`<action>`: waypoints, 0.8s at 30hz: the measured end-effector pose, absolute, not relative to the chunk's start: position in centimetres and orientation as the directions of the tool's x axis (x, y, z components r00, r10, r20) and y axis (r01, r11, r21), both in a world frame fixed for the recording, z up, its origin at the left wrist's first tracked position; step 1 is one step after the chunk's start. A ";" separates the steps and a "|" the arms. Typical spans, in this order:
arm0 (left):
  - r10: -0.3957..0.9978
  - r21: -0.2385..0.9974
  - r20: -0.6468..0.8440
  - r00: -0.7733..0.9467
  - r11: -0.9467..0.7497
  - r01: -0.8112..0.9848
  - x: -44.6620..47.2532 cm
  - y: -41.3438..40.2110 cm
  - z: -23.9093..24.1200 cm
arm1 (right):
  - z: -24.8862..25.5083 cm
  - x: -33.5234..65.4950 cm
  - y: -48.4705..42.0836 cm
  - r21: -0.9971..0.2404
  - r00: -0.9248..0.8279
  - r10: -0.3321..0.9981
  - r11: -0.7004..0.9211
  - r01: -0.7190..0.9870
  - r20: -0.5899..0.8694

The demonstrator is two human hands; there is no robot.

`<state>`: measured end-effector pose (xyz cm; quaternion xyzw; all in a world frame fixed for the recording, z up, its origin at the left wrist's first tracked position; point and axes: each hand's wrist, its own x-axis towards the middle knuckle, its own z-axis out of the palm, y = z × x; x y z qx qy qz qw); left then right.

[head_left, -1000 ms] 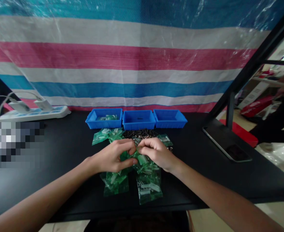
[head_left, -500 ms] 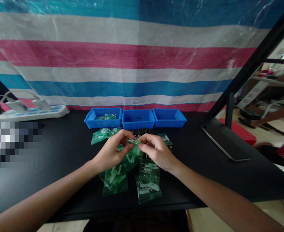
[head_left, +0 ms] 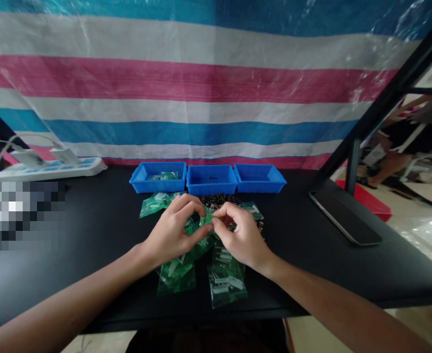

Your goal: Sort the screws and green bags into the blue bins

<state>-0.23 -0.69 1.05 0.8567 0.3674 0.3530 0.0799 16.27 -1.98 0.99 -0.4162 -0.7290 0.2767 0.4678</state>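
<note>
Over the middle of the black table, a small green clear plastic bag (head_left: 207,216) is between my two hands. My right hand (head_left: 240,234) pinches its edge with thumb and forefinger. My left hand (head_left: 177,226) is curled at the bag's other side, the thumb and forefinger tips against it; its exact contact is partly hidden. Beneath my hands lie more green bags (head_left: 177,274) with small pale pieces inside. A bag (head_left: 226,284) holding white plugs and metal screws lies nearer the front edge. Behind my fingers is a pile of dark screws (head_left: 219,200).
Three blue trays (head_left: 212,188) stand in a row at the back, the left one with green bags in it. A phone (head_left: 344,218) lies to the right. At the far left is a white power strip (head_left: 54,170) with plugs. A striped sheet (head_left: 201,83) hangs behind.
The green bag, earlier bunched narrow between my fingertips, now shows more spread out. My left thumb and forefinger have moved farther apart. The view has shifted slightly.
</note>
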 end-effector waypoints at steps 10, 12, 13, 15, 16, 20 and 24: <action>0.693 0.409 0.472 0.545 -0.720 0.561 -0.2 -0.7 1.2 | 0.9 16.2 -2.1 -0.761 -0.301 0.847 0.528 0.377 0.439; 0.707 0.416 0.458 0.539 -0.706 0.573 -0.2 -0.7 1.1 | 0.9 16.1 -2.1 -0.760 -0.305 0.845 0.530 0.377 0.439; 0.713 0.422 0.453 0.535 -0.700 0.576 -0.2 -0.7 1.1 | 1.0 16.1 -2.1 -0.762 -0.304 0.845 0.530 0.373 0.439; 0.720 0.433 0.450 0.527 -0.693 0.577 -0.3 -0.6 1.0 | 1.0 16.2 -2.1 -0.771 -0.295 0.851 0.521 0.367 0.434; 0.724 0.439 0.454 0.520 -0.689 0.577 -0.3 -0.6 1.0 | 1.0 16.2 -2.1 -0.778 -0.287 0.857 0.510 0.367 0.427; 0.736 0.458 0.485 0.472 -0.674 0.579 -0.4 -0.5 0.9 | 1.0 16.4 -1.8 -0.791 -0.269 0.878 0.475 0.386 0.396; 0.738 0.480 0.477 0.477 -0.673 0.562 -0.3 -0.5 0.8 | 0.8 16.3 -1.9 -0.785 -0.287 0.871 0.485 0.384 0.398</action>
